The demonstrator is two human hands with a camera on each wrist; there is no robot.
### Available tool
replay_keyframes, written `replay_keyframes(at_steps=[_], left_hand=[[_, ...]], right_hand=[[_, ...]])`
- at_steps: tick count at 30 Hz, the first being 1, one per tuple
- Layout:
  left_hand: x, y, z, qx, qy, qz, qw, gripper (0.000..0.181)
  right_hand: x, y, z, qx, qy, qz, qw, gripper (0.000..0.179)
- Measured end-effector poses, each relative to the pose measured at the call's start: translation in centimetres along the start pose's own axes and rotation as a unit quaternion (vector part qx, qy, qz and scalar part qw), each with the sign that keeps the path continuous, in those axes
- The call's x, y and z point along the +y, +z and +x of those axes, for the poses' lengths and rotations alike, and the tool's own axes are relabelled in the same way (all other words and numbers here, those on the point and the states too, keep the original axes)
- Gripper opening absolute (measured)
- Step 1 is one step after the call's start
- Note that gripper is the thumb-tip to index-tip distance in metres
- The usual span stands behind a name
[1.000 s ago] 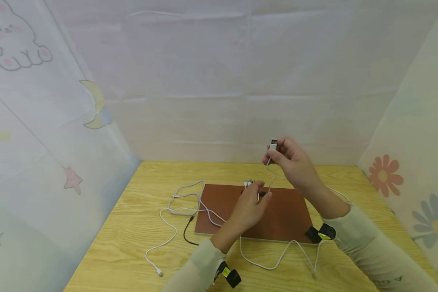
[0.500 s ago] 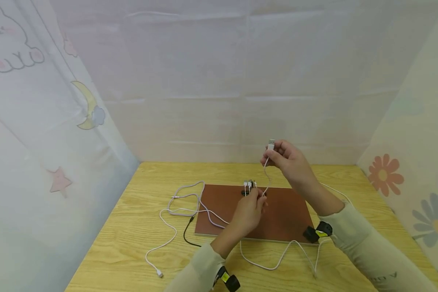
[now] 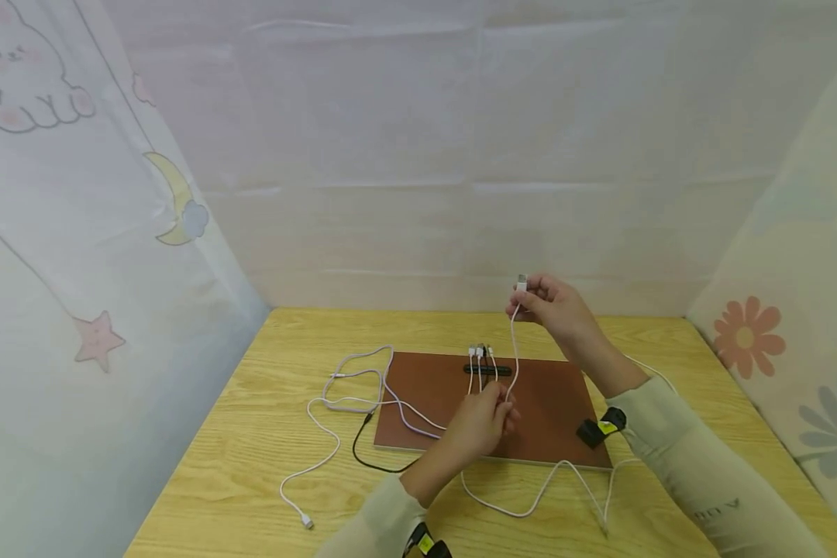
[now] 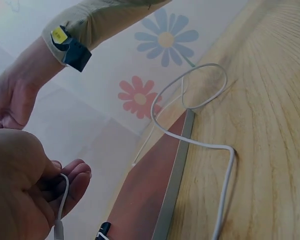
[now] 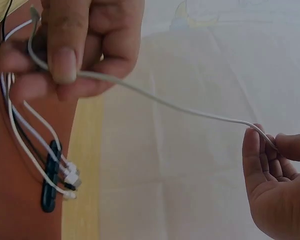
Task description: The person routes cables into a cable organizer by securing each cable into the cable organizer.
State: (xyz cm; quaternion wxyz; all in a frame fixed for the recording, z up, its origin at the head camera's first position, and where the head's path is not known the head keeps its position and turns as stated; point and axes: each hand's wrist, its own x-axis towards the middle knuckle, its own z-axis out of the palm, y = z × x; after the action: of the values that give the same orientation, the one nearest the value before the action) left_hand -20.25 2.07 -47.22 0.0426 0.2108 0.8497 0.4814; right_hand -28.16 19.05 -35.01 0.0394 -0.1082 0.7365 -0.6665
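My right hand (image 3: 554, 310) is raised above the board's far edge and pinches a white USB cable (image 3: 514, 349) just below its metal plug (image 3: 521, 280). Lower down, over the board, my left hand (image 3: 480, 418) grips the same cable between thumb and fingers. In the right wrist view the cable (image 5: 190, 111) spans nearly straight between the two hands. A thicker grey-white end piece (image 4: 59, 231) of the cable shows below my left hand in the left wrist view. Behind that hand, a black cable clip (image 3: 505, 370) on the board holds several cables, plugs pointing away.
The brown board (image 3: 551, 411) lies on a wooden table (image 3: 237, 465). Left of it are a looped lilac cable (image 3: 352, 355), a white cable end (image 3: 307, 522) and a black cable (image 3: 377, 466). Another white cable (image 3: 509, 513) winds along the near edge. Printed sheets hang behind and beside.
My left hand has moved down and nearer, away from the clip, bringing the clip into sight. The cable between my hands has straightened. My right hand is almost where it was, slightly lower.
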Motion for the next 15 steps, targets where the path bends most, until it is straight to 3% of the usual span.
replay_keyframes(at_steps=[2, 9, 15], left_hand=[[-0.1, 0.1, -0.3, -0.009, -0.003, 0.007, 0.9999, 0.010], [-0.5, 0.3, -1.2, -0.041, 0.039, 0.075, 0.9956, 0.012], [-0.9, 0.9, -1.5, -0.058, 0.024, 0.141, 0.9880, 0.014]], right_hand=[[0.9, -0.3, 0.7, -0.004, 0.019, -0.004, 0.9998, 0.026], [4.8, -1.3, 2.6, -0.021, 0.086, -0.028, 0.9957, 0.028], [8.1, -1.5, 3.7, -0.037, 0.124, -0.047, 0.9905, 0.028]])
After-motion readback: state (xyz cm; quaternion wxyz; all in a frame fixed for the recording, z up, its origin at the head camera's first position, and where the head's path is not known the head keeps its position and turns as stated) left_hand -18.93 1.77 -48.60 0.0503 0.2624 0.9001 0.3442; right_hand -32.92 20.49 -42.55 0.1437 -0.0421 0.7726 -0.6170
